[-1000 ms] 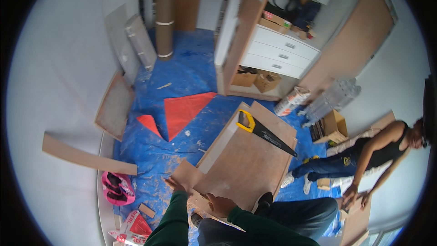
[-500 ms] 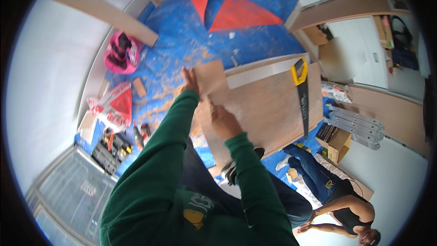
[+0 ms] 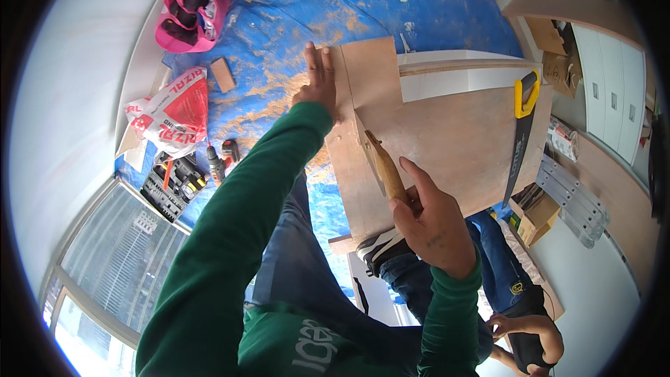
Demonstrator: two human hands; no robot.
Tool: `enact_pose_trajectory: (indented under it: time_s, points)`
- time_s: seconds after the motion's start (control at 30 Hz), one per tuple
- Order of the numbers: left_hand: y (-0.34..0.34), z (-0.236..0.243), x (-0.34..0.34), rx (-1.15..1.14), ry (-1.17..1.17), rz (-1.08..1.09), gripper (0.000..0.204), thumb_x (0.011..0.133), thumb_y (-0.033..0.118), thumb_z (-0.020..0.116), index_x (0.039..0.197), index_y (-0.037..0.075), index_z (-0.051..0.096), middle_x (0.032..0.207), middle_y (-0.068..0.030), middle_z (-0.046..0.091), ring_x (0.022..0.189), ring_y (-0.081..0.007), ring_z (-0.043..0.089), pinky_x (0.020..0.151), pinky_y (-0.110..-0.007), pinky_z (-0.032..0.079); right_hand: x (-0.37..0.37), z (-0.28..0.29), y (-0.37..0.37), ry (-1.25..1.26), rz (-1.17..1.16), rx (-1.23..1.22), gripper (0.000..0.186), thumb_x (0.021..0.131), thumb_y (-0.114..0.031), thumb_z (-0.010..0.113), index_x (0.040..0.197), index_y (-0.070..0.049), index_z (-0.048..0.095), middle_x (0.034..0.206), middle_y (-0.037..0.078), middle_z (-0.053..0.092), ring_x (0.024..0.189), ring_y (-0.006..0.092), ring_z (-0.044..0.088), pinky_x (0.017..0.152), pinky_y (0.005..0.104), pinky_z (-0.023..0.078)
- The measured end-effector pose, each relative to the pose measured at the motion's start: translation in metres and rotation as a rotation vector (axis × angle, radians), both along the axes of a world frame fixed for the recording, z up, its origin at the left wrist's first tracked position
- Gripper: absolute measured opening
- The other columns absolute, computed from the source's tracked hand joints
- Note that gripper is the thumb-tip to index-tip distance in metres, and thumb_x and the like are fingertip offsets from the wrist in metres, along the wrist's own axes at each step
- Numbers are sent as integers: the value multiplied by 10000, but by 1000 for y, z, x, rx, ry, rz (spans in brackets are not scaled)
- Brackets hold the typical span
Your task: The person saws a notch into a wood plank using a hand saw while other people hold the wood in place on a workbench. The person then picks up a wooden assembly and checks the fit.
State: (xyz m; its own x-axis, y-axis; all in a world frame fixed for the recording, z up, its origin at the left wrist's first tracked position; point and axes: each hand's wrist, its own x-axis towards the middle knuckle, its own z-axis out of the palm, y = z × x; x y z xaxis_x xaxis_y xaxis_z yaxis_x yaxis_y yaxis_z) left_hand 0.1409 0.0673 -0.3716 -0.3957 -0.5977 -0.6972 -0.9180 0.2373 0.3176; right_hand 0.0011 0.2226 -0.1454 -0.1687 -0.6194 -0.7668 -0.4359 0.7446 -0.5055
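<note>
My left hand (image 3: 317, 80) lies with its fingers stretched out on a narrow strip at the left of a brown wooden board (image 3: 453, 146), steadying nothing else visible. In my right hand (image 3: 436, 220) is a wooden-handled tool (image 3: 386, 171), my fingers wrapped round its near end. Its far end tapers to a dark tip above the board; a working edge cannot be made out clearly. A thin dark line runs along the board beside the tool. Across the board's right side lies a handsaw (image 3: 525, 129) with a yellow handle and dark blade, touched by neither hand.
Sawdust covers parts of the blue tarp (image 3: 279, 49). To the left are a pink bag (image 3: 199, 28), a red-and-white sack (image 3: 178, 108), a drill (image 3: 216, 164) and a toolbox (image 3: 171, 192). A folded ladder (image 3: 572, 199) and another person (image 3: 527, 324) are at right. My shoe (image 3: 384, 248) is by the board's near edge.
My right hand has drawn back towards me and to the right with the tool, which shows more plainly. The left hand stays on the board. The whole view has shifted.
</note>
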Motion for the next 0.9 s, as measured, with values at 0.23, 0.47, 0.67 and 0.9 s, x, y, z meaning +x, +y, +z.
enact_pose_trajectory:
  time_s: [0.23, 0.47, 0.67, 0.9]
  points:
    - [0, 2, 4, 3, 28, -5, 1527, 632, 258, 982, 1637, 97, -156, 1662, -310, -220, 1038, -464, 717, 787, -443, 629, -1, -8, 1, -10, 55, -63, 627, 920, -120, 616, 1496, 54, 437, 898, 207, 705, 732, 282, 700, 762, 375, 569]
    - [2, 6, 5, 30, 4, 7, 1525, 645, 259, 981, 1634, 118, -171, 1665, -280, -250, 1062, -470, 706, 817, -471, 627, 35, -36, -14, 139, 213, -145, 655, 876, -63, 567, 1453, 129, 324, 956, 350, 643, 842, 487, 670, 750, 540, 555]
    - [0, 1, -11, 25, -57, 51, 1576, 607, 279, 1000, 1635, 157, -189, 1670, -231, -284, 1103, -464, 697, 879, -510, 614, 37, -42, 4, 279, 106, -137, 496, 991, -186, 593, 1372, 85, 428, 765, 288, 673, 725, 476, 694, 614, 543, 550]
    - [1, -8, -6, 37, -105, 91, 1596, 596, 315, 1012, 1635, 172, -191, 1638, -265, -329, 1175, -483, 666, 924, -524, 605, 69, 134, 96, 376, -82, 64, 448, 1011, -247, 600, 1350, 42, 549, 934, 313, 710, 843, 470, 720, 701, 491, 594]
